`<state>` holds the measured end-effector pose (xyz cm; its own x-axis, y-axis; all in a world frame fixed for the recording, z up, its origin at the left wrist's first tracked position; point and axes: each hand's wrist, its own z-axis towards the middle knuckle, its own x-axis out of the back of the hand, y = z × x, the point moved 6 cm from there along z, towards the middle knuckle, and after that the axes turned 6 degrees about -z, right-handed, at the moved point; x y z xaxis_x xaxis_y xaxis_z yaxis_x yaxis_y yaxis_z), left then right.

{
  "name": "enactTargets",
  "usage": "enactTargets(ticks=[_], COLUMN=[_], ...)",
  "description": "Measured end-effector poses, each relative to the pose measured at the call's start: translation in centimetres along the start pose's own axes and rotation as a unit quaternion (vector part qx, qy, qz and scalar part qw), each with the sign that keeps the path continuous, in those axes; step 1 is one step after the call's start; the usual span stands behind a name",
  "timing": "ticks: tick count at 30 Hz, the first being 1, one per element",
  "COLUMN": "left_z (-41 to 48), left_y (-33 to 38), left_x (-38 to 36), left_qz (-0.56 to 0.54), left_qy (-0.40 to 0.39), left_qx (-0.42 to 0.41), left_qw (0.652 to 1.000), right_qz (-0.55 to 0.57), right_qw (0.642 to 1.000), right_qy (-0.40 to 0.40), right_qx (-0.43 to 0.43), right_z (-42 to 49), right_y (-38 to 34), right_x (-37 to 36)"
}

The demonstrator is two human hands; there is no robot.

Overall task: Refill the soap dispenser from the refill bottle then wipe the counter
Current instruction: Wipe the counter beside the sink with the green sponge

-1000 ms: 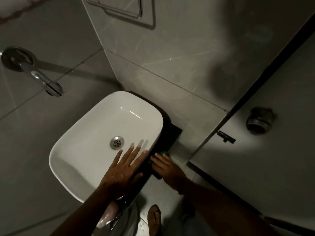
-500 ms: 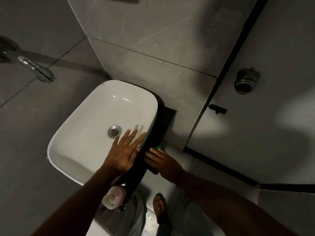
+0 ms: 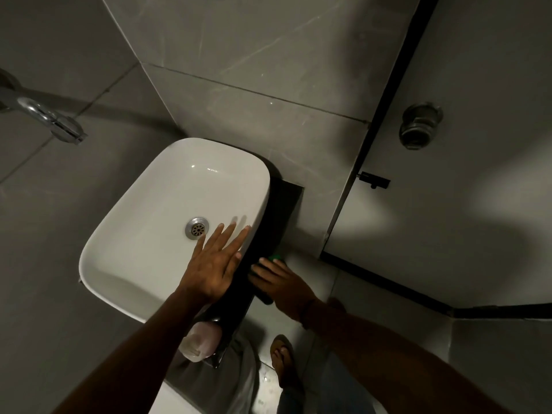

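The person's left hand [image 3: 215, 264] lies flat on the right rim of the white wash basin [image 3: 167, 186], fingers straight and slightly fanned, their tips reaching in toward the chrome drain [image 3: 195, 228]. It holds nothing.

Just beside it, across the rim, the right hand [image 3: 279, 279] rests palm down on the black counter [image 3: 283, 204], a narrow dark strip running along the basin's right side. Its fingers bend over a green scrub pad [image 3: 276, 258] and hold it against the counter. Only a small green edge shows past the fingertips, and a dark bit sticks out under the heel of the hand, so the pad's full shape cannot be told.

At the near end of the counter, partly hidden under the left forearm, stands a pale pink bottle [image 3: 200, 342] with a shiny metal piece beside it. Whether it is the dispenser or the refill cannot be told in the dim light.

A chrome tap [image 3: 50, 121] juts from the grey tiled wall [image 3: 254, 55] to the upper left, well apart from both hands. To the right is a grey door [image 3: 478, 204] with a black latch [image 3: 375, 180] and a round metal knob [image 3: 419, 125]. A foot in a sandal [image 3: 283, 360] stands on the floor below the counter.
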<state>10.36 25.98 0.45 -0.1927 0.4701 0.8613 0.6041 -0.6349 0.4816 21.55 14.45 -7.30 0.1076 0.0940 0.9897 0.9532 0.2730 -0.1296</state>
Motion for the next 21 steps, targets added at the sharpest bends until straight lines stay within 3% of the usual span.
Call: enactTargets(ticks=[4,8,10,14,17,19,21], left_z=[-0.1,-0.1,-0.1,-0.1,0.0,0.1,0.0], left_y=[0.1,0.2,0.2,0.1,-0.1,-0.1,-0.1], left_x=[0.0,0.0,0.0,-0.3,-0.4,-0.4,-0.6], left_qz=[0.001,-0.004,-0.007,-0.006,-0.002,0.000,0.001], left_qy=[0.005,0.008,0.013,0.027,0.035,0.038,0.035], left_qx=[-0.001,-0.002,-0.002,-0.002,0.001,0.006,0.016], left_qw=[1.000,1.000,1.000,1.000,0.999,0.999,0.999], right_qz=[0.052,0.033,0.033,0.017,0.036,0.039,0.025], right_qw=[0.998,0.994,0.993,1.000,0.993,0.992,0.996], right_qy=[-0.030,-0.037,-0.013,-0.007,-0.053,-0.041,-0.028], right_qx=[-0.024,0.094,0.114,-0.004,-0.099,-0.116,-0.078], right_z=[2.0,0.3,-0.9,0.7,4.4,6.1,5.7], right_y=[-1.9,-5.2,-3.5,4.9,9.8,10.2,8.4], right_x=[-0.3,-2.6,-2.6,-0.8,0.9,1.1,0.6])
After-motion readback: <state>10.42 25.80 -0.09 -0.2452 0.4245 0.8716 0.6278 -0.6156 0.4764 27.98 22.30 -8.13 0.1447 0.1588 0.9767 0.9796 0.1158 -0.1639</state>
